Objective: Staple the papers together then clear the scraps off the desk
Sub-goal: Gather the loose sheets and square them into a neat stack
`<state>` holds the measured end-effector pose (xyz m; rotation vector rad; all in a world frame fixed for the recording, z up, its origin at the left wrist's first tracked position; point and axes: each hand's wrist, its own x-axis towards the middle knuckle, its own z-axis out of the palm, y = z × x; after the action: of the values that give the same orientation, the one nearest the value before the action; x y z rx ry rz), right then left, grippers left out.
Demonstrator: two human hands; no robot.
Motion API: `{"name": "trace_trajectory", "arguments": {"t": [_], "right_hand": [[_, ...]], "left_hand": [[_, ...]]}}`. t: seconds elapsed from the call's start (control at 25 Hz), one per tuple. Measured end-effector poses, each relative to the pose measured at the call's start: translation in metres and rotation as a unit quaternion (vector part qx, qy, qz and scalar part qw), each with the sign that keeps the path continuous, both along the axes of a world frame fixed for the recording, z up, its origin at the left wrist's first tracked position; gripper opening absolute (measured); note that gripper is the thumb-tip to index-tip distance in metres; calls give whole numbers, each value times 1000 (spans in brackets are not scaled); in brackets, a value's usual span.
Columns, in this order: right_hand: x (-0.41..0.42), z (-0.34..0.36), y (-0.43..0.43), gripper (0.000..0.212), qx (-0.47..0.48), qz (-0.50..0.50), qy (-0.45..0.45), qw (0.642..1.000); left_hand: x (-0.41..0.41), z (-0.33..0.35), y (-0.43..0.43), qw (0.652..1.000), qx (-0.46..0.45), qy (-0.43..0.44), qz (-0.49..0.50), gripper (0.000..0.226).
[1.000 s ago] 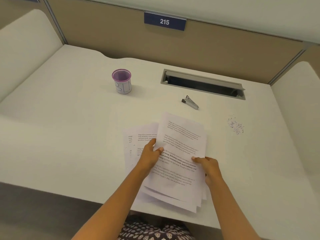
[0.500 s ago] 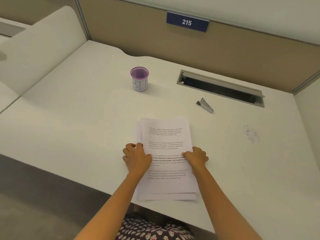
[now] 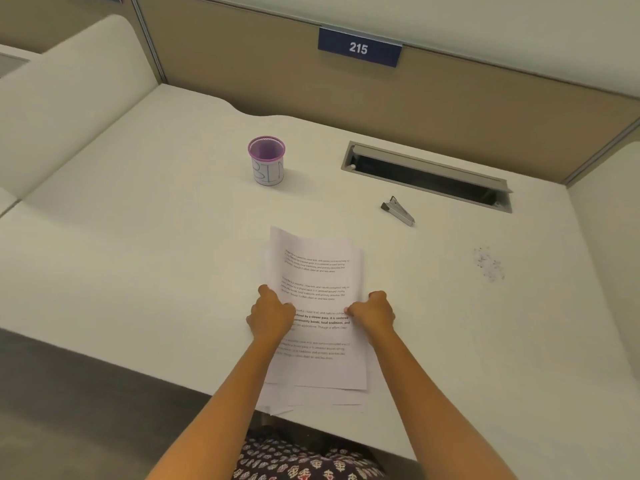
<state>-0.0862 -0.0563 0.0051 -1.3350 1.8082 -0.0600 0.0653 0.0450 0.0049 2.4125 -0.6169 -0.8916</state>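
Note:
A stack of printed white papers (image 3: 317, 271) lies near the desk's front edge, lifted slightly at its far end, its lower sheets fanned out over the edge. My left hand (image 3: 272, 315) grips the stack's left side and my right hand (image 3: 374, 311) grips its right side. A small grey stapler (image 3: 398, 211) lies on the desk beyond the papers to the right, apart from both hands. A patch of tiny dark paper scraps (image 3: 490, 265) sits on the desk at the right. A purple-rimmed cup marked "BIN" (image 3: 266, 161) stands upright behind the papers to the left.
A white desk (image 3: 138, 237) with cream side partitions and a tan back panel bearing a blue sign "215" (image 3: 359, 47). A long grey cable slot (image 3: 426, 176) is set in the desk behind the stapler.
The spread sheets have been pulled together into one stack. Both hands now grip its sides and its far end has risen a little. The view has shifted.

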Motion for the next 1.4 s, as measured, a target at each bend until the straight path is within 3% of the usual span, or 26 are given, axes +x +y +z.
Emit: {"name": "trace_trajectory", "arguments": {"t": [0.12,0.24,0.36,0.44,0.68,0.88,1.0,1.16,1.4], "right_hand": [[-2,-4,1,62,5,-24,-30,999],[-13,-3,1,50,-3,-75,-108,991],[-33,8,0,66,-3,-121,-260,958],[-44,26,-2,64,-5,-128,-365,922],[-77,71,-24,34,-114,-53,-451,883],[-89,105,-43,31,-214,-8,-478,852],[-100,112,-52,32,-242,-5,-483,841],[-109,103,-52,38,-229,-23,-451,862],[-107,82,-54,35,-185,-6,-429,884]], "left_hand": [[-2,4,-1,990,-106,90,16,16],[5,20,3,951,-202,233,25,28],[14,38,6,906,-254,339,-8,37],[19,48,3,886,-272,374,-44,47],[14,87,-28,870,-341,342,-103,49],[0,120,-63,851,-415,287,-145,37],[-8,130,-75,843,-433,279,-151,42],[-13,120,-80,858,-411,278,-134,55],[-23,98,-87,861,-383,293,-160,39]]}}
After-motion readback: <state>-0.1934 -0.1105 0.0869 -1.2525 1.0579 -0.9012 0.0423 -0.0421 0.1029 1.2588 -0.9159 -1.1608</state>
